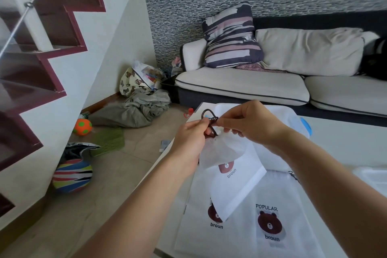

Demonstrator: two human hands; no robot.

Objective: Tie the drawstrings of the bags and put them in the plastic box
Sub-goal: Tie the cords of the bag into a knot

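Tying is the step in hand: the left hand and right hand each pinch the dark brown drawstring cord, looped above the small white fabric bag with a bear print. That bag hangs just in front of the translucent plastic box with blue latches. Next, I judge, the knot needs pulling snug.

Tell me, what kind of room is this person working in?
Most likely a home living room: a cushioned sofa with a striped pillow, a staircase alongside, and toy balls on the floor.
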